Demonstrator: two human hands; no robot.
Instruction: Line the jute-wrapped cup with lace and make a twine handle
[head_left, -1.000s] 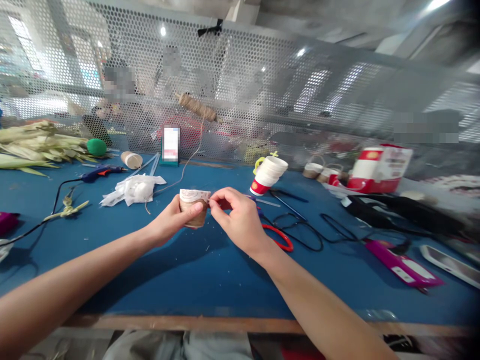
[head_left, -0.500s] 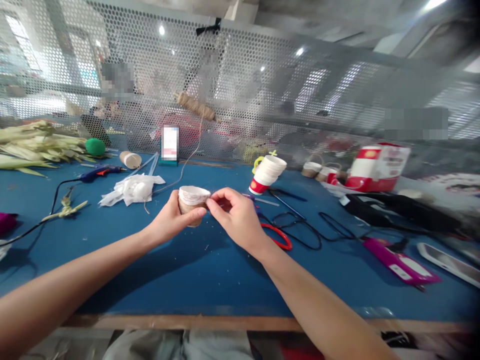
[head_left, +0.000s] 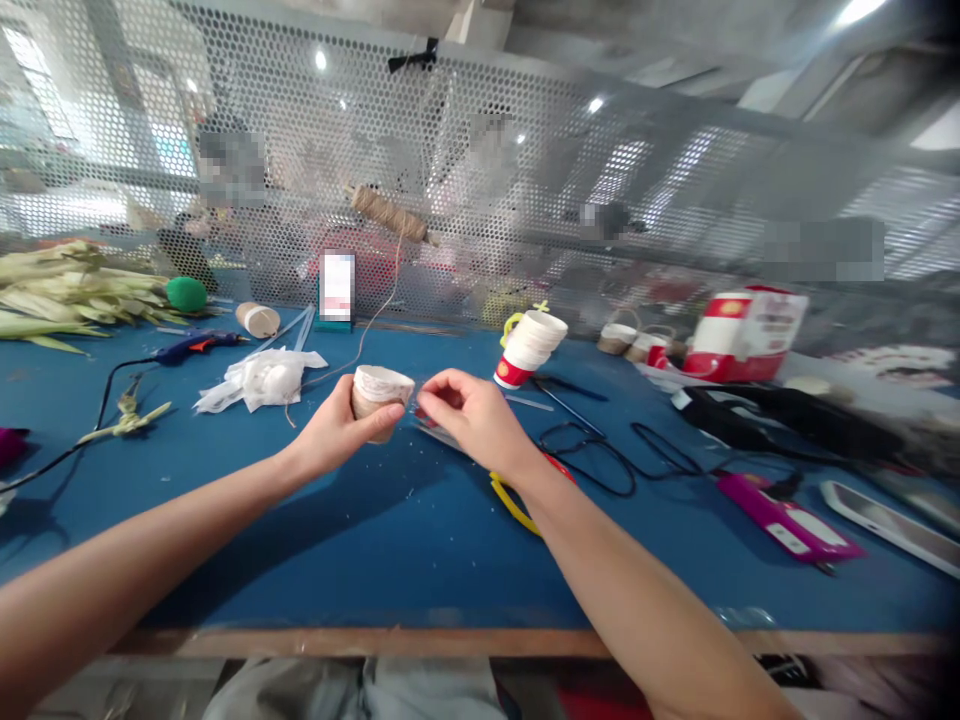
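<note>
My left hand (head_left: 330,435) is closed round a small twine-wrapped cup (head_left: 379,395) with a pale band at its rim, held above the blue table (head_left: 390,540). Just right of the cup, my right hand (head_left: 472,420) pinches thumb and fingertips together; what they hold is too thin to make out. A pair of scissors (head_left: 514,500) with yellow and red handles lies on the table under my right wrist. A twine spool (head_left: 390,213) hangs on the mesh screen behind, and its string drops toward the table.
A stack of paper cups (head_left: 529,350), black cables (head_left: 600,455), a magenta tool (head_left: 784,515) and a red-white box (head_left: 742,335) lie to the right. On the left are a glue gun (head_left: 191,345), a white bag (head_left: 259,378), a phone (head_left: 337,287) and leaves (head_left: 67,290). People sit behind the mesh.
My left hand has tilted the cup so its rim faces up more. My right hand has drawn slightly away from it, uncovering the scissors' yellow handle.
</note>
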